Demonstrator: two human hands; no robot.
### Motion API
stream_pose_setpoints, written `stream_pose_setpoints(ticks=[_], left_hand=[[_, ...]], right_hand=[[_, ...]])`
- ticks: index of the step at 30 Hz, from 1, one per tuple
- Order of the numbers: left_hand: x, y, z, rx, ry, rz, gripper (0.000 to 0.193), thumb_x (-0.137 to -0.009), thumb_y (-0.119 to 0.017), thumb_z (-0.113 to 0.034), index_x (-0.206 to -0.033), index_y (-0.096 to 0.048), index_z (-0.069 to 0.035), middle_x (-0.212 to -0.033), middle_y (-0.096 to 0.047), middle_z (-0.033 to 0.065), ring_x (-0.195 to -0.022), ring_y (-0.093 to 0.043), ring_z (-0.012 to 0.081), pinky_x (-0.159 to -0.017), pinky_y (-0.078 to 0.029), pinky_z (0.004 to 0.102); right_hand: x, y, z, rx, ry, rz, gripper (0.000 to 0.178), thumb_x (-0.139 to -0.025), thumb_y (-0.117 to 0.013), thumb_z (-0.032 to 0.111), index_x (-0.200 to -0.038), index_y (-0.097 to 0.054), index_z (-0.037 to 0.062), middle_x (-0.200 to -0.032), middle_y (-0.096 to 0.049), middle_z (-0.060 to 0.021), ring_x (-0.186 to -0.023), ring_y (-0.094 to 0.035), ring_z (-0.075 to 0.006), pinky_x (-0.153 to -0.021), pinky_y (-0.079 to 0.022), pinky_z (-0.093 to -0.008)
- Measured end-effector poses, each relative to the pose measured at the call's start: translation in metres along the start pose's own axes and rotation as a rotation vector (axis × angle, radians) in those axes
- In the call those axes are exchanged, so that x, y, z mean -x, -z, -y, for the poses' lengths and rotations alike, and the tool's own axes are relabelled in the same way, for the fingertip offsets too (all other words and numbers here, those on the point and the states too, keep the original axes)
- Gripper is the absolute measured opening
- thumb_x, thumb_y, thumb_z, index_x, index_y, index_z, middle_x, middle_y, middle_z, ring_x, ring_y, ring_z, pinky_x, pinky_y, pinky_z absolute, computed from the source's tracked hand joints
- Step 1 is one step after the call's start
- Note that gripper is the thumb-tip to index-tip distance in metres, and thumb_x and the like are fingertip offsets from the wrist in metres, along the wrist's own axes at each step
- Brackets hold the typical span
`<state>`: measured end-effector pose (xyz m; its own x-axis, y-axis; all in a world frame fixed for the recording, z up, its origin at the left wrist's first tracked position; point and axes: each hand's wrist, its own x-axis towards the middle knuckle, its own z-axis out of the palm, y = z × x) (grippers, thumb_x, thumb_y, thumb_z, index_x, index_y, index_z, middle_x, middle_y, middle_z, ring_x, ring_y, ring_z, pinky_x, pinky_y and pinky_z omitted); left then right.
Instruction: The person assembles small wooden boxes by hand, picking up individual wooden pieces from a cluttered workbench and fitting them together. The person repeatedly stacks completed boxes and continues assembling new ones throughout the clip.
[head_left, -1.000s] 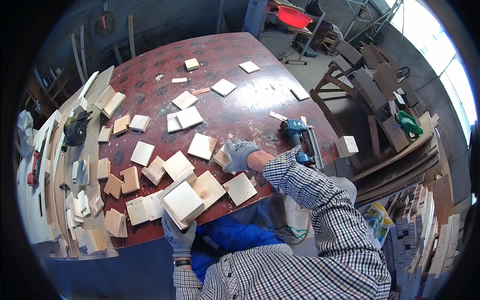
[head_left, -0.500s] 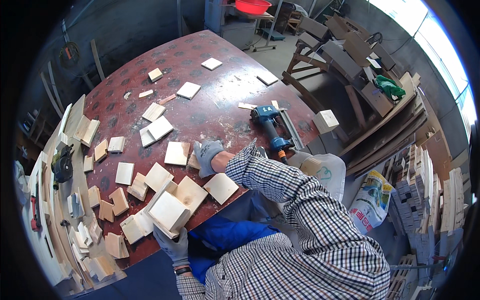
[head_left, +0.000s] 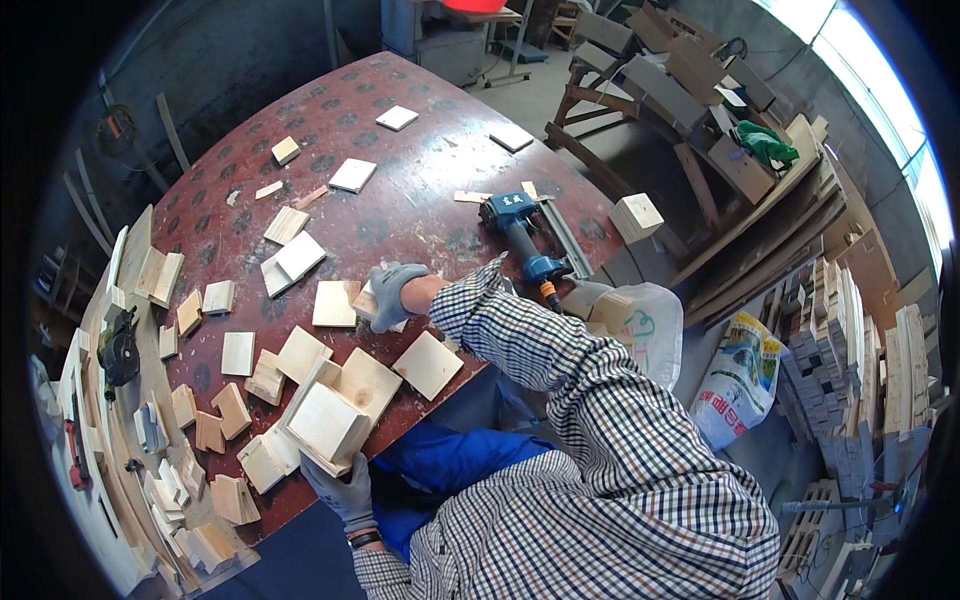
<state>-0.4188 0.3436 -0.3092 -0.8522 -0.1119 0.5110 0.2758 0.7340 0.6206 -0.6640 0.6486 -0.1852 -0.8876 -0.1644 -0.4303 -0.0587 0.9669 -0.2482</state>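
My left hand (head_left: 345, 497), in a grey glove, grips a small open wooden box (head_left: 328, 422) from below at the near table edge. The box is tilted, and its pale square face is turned up. My right hand (head_left: 398, 293), gloved too, is closed over a small wooden block (head_left: 367, 302) on the table; fingers and glove hide most of it. Left of that block lies a square wooden board (head_left: 335, 304). Between my hands are another square board (head_left: 428, 365) and a knotted board (head_left: 368, 385) that lies partly behind the box.
A blue nail gun (head_left: 522, 240) lies on the red table (head_left: 420, 170) beyond my right forearm. Several loose wood pieces (head_left: 238, 352) are spread at left. A block (head_left: 636, 218) stands by the right corner. Stacked wood strips (head_left: 835, 350) and a printed sack (head_left: 738, 375) are at right.
The view has shifted slightly, moving the table leftward in the picture. My right hand has moved a little farther from me, and more of the block shows under it. My left hand keeps the box.
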Motion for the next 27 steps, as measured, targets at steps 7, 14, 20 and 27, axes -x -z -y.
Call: stream_pose_setpoints(ticks=[7,14,20,27], left_hand=[[0.002,0.002,0.002,-0.015,0.013,0.019,0.096,-0.083,-0.089,-0.024,-0.159,-0.037,0.004,-0.151,-0.048,0.0289,-0.139,-0.050,0.0474,-0.119,-0.041,0.0555],[0.008,0.001,0.014,-0.020,0.041,0.016,0.095,-0.084,-0.090,-0.026,-0.158,-0.039,0.004,-0.155,-0.046,0.0281,-0.143,-0.046,0.0462,-0.121,-0.038,0.0554],[0.006,-0.004,0.013,-0.052,-0.012,0.009,0.100,-0.082,-0.092,-0.025,-0.159,-0.036,0.005,-0.152,-0.047,0.0295,-0.140,-0.049,0.0486,-0.119,-0.041,0.0578],[0.004,0.006,0.004,-0.067,0.000,-0.029,0.100,-0.079,-0.093,-0.029,-0.157,-0.039,0.005,-0.149,-0.051,0.0290,-0.136,-0.052,0.0481,-0.116,-0.043,0.0539]], right_hand=[[0.008,-0.001,0.012,0.209,-0.018,-0.087,0.103,-0.064,-0.094,0.050,-0.147,-0.053,0.0031,-0.133,-0.067,-0.0191,-0.117,-0.071,-0.0362,-0.092,-0.059,-0.0567],[-0.011,-0.013,0.016,0.047,-0.114,-0.010,0.106,-0.072,-0.085,0.042,-0.159,-0.040,0.0030,-0.138,-0.062,-0.0226,-0.119,-0.069,-0.0395,-0.090,-0.055,-0.0586],[-0.025,-0.039,0.011,0.029,-0.203,-0.127,0.107,-0.084,-0.081,0.050,-0.166,-0.031,0.0042,-0.150,-0.056,-0.0235,-0.132,-0.062,-0.0381,-0.095,-0.055,-0.0582],[0.005,-0.016,0.028,0.092,-0.103,-0.099,0.107,-0.082,-0.080,0.061,-0.163,-0.036,0.0048,-0.157,-0.051,-0.0269,-0.142,-0.055,-0.0430,-0.113,-0.047,-0.0585]])
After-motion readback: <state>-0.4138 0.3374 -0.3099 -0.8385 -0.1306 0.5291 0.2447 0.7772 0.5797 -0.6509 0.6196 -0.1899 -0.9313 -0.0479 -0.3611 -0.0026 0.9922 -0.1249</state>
